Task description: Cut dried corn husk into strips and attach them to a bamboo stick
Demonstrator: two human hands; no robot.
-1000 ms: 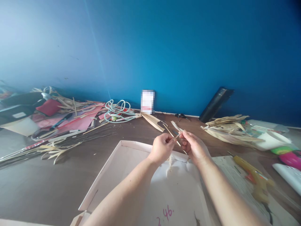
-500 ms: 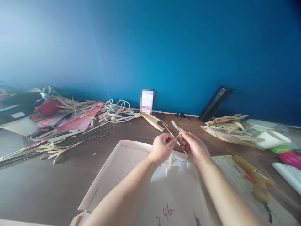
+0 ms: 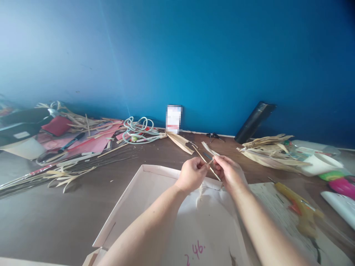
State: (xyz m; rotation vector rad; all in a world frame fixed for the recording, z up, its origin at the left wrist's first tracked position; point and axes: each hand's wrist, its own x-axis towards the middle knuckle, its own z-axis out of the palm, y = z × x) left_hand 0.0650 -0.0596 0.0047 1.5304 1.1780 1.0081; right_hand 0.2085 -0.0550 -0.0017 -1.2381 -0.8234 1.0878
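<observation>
My left hand [image 3: 193, 173] and my right hand [image 3: 229, 171] are close together above the far edge of a white cardboard box lid [image 3: 163, 171]. Between them runs a thin, pale strip of dried husk [image 3: 210, 148]. My right thumb and fingers pinch it, and its wider end sticks out up and left. The narrow, twisted part reaches my left fingertips, which are also closed on it. Behind the hands a thin wooden stick [image 3: 199, 153] slants across the tabletop. My fingers partly hide the strip.
Dried husks [image 3: 266, 151] and a white cup [image 3: 323, 164] lie to the right, near a yellow glue gun [image 3: 301, 207]. A phone [image 3: 173, 119] and a black cylinder [image 3: 253, 122] lean on the blue wall. Left are a coiled cable [image 3: 138, 131], thin wires [image 3: 91, 166] and pink paper [image 3: 107, 136].
My hands have shifted very slightly, and the strip's twisted part shows a little differently between the fingertips. Both hands keep their pinch; the things around stay put.
</observation>
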